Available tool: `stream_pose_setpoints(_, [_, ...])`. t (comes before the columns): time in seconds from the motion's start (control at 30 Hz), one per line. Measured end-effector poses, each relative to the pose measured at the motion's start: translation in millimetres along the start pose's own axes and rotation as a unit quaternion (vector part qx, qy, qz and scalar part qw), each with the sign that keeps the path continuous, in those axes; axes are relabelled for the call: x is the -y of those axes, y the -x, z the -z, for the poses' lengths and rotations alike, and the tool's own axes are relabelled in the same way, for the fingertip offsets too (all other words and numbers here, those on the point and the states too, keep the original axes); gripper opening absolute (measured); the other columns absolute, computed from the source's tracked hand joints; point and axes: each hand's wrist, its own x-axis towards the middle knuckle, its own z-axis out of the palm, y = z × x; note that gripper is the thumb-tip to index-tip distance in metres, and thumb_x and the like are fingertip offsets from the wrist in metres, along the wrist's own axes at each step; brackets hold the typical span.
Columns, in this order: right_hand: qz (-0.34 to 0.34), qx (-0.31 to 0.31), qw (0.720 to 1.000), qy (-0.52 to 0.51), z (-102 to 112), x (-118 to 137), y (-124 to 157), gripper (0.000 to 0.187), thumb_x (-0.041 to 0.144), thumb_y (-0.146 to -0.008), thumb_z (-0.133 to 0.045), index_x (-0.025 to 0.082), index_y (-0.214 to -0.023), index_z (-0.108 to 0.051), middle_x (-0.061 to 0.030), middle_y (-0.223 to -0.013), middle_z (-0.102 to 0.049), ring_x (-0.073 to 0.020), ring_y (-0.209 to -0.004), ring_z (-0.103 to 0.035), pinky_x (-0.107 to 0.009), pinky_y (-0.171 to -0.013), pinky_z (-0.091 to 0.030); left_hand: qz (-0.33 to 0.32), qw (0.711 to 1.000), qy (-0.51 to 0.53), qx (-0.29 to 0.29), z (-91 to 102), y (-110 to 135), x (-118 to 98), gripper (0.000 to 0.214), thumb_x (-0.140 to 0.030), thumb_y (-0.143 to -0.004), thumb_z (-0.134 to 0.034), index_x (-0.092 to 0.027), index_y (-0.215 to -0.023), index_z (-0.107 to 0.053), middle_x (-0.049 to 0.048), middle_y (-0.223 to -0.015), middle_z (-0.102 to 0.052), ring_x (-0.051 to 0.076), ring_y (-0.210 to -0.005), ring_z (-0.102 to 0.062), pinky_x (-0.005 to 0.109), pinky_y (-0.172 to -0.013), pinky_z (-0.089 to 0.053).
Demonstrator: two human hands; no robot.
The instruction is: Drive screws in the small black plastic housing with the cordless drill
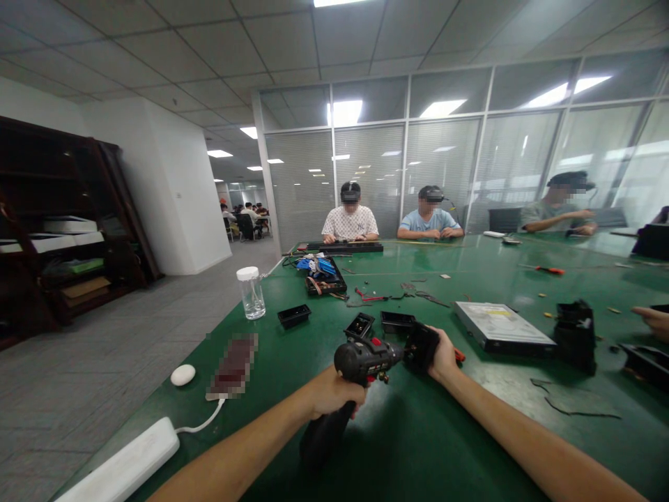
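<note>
At the far left of the green tabletop (418,446), a long white bar (122,460) is laid along the edge, with a white cable (201,424) run to a pixelated phone (233,366); a white rounded object (182,375) is set just beside the phone. A clear jar (254,300) with a white lid is stood upright behind, followed by an open black plastic box (293,316). The handle of a black cordless drill (360,359) is grasped in the left hand (332,394), fingers wrapped round it, chuck pointed right. Two further black boxes, one tilted (358,325) and one level (397,321), are placed behind the drill. At the chuck's end, a black casing (421,347) is gripped above the tabletop by the right hand (444,354); whether it is touched by the bit cannot be told. Farther right, a silver optical disc drive (504,328) is laid flat.
</note>
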Motion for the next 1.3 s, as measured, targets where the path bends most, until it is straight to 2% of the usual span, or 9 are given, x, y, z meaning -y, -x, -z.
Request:
stream_pose_setpoints(0.2, [-0.007, 0.013, 1.0, 0.006, -1.6, 0.6, 1.6, 0.013, 0.029, -0.065, -0.049, 0.02, -0.068, -0.058, 0.0012, -0.051, -0.058, -0.0168, -0.044, -0.051, -0.031, -0.044, -0.041, -0.003, 1.0, 0.001, 0.007, -0.9, 2.3, -4.4, 0.006, -0.01, -0.054, -0.048, -0.013, -0.058, -0.052, -0.0028, -0.05, -0.047, 0.009, -0.045, -0.045, 0.022, -0.046, -0.036])
stream_pose_setpoints(0.4, [-0.003, -0.007, 1.0, 0.005, 1.6, -0.4, -2.6, 0.016, 0.028, -0.065, -0.049, 0.02, -0.072, -0.06, 0.0004, -0.055, -0.06, -0.0175, -0.047, -0.053, -0.03, -0.044, -0.041, 0.002, 1.0, 0.018, 0.004, -1.4, 1.8, -4.1, 0.013, -0.01, -0.052, -0.048, -0.013, -0.064, -0.053, -0.0022, -0.055, -0.05, 0.009, -0.045, -0.045, 0.023, -0.045, -0.036])
stream_pose_setpoints(0.97, [0.005, 0.001, 1.0, -0.01, 0.4, -0.6, -1.1, 0.015, 0.026, -0.066, -0.048, 0.019, -0.072, -0.061, 0.0009, -0.056, -0.06, -0.0161, -0.049, -0.055, -0.029, -0.047, -0.043, -0.002, 1.0, 0.022, -0.013, -2.5, -0.2, -0.6, 0.013, -0.009, -0.051, -0.047, -0.013, -0.061, -0.053, -0.0026, -0.053, -0.049, 0.009, -0.045, -0.045, 0.022, -0.044, -0.035])
stream_pose_setpoints(1.3, [-0.007, 0.006, 1.0, 0.003, 3.5, -2.5, -3.8, 0.015, 0.029, -0.065, -0.05, 0.022, -0.074, -0.059, 0.0014, -0.056, -0.061, -0.0187, -0.049, -0.055, -0.033, -0.048, -0.043, 0.0, 1.0, 0.005, -0.014, 1.1, -2.4, 5.0, 0.012, -0.01, -0.051, -0.048, -0.012, -0.062, -0.053, -0.0024, -0.054, -0.049, 0.009, -0.046, -0.045, 0.022, -0.044, -0.035])
